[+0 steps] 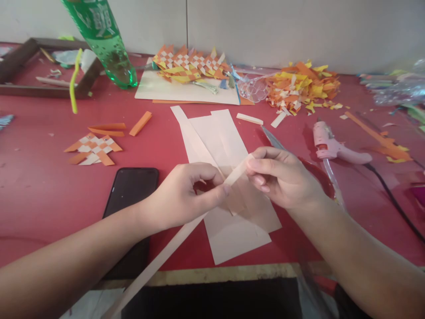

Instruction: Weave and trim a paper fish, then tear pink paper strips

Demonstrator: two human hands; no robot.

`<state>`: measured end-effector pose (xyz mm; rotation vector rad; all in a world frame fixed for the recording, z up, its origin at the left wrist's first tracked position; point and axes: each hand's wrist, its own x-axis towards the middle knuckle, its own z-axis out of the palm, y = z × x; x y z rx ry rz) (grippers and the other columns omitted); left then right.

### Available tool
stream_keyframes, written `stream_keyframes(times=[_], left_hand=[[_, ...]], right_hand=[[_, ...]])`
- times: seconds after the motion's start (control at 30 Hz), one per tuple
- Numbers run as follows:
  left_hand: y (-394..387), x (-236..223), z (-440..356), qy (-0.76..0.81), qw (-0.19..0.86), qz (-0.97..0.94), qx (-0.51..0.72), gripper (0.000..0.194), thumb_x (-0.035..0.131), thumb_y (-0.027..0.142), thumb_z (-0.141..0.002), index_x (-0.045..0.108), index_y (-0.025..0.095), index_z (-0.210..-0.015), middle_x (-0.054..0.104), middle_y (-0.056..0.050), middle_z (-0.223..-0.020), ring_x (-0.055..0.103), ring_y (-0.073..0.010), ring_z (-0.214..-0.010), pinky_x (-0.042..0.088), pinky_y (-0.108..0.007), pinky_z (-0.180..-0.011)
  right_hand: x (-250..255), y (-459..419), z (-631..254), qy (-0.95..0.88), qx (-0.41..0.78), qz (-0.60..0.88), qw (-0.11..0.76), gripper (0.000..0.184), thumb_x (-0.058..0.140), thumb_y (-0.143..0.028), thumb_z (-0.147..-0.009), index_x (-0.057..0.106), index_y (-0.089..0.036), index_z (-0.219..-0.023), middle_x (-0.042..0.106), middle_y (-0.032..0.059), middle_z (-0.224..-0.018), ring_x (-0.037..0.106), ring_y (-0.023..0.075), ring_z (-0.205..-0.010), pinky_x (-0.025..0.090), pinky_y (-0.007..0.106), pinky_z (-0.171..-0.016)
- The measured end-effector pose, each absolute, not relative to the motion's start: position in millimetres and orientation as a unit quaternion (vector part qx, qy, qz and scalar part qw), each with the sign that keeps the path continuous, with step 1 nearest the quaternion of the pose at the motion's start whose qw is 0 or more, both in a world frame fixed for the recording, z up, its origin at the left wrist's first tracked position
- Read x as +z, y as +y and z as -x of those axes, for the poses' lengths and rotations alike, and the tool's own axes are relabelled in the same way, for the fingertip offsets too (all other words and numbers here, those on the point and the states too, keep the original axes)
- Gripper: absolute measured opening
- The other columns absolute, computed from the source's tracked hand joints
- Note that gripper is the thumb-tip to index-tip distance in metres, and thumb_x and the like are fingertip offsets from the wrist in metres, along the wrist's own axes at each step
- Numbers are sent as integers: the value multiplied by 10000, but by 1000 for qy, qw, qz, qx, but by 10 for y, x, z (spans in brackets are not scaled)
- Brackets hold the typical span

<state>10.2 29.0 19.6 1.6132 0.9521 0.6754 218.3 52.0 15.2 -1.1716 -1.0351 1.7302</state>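
A long, narrow white paper strip [238,172] is stretched between my two hands. My left hand [195,190] pinches it between thumb and forefinger, and its long tail runs down past the table's front edge. At the strip's upper end, my right hand [282,175] grips it with thumb and fingers. Beneath both hands lie several white paper sheets and strips [229,239], overlapping at angles. Scissors [272,138] lie partly hidden behind my right hand, with one blade showing.
A black phone [133,190] lies left, near a woven orange-and-white paper fish [96,148]. A pink glue gun [335,144] with its cord is at right. Behind stand a green bottle [114,57], woven fish [189,66] on card, and a heap of folded paper pieces [300,88].
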Motion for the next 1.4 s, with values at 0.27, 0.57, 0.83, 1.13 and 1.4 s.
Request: stream_keyframes(times=[0.27,0.57,0.83,1.13,1.4], left_hand=[[295,177,-112,396,568,-659,293,236,598,231,-885,565,148,-667,536,43,-659,478,-63,-606,386,-177,-554],[343,115,-97,472,566,-528,422,213,635,336,-895,679,179,-758,535,38,-631,458,-67,-571,386,-178,-538],[416,117,-101,468,654,-326,498,117,753,255,-809,667,177,-795,691,19,-747,630,-56,-616,507,-136,-583],[346,62,-82,432,743,-398,321,169,797,291,-767,755,165,-871,736,-22,-814,672,-95,-716,542,-188,-700],[400,107,-80,432,707,-324,457,157,782,253,-779,644,178,-789,654,44,-768,643,-62,-699,548,-180,-728]], right_hand=[[140,526,-2176,-390,691,458,400,186,827,-269,-643,668,-189,-589,527,-32,-509,438,42,-415,272,174,-347],[91,586,-2194,-357,673,467,449,151,784,-305,-698,722,-169,-717,598,-3,-665,497,51,-496,346,163,-372],[89,549,-2190,-371,684,457,431,187,764,-357,-749,720,-177,-719,604,-12,-670,515,44,-491,360,158,-402],[101,386,-2155,-589,606,463,266,168,753,-350,-784,713,-188,-792,616,-16,-678,496,75,-574,370,207,-501],[124,404,-2171,-601,594,456,280,170,689,-268,-805,621,-180,-676,444,-64,-541,352,58,-480,268,227,-453]])
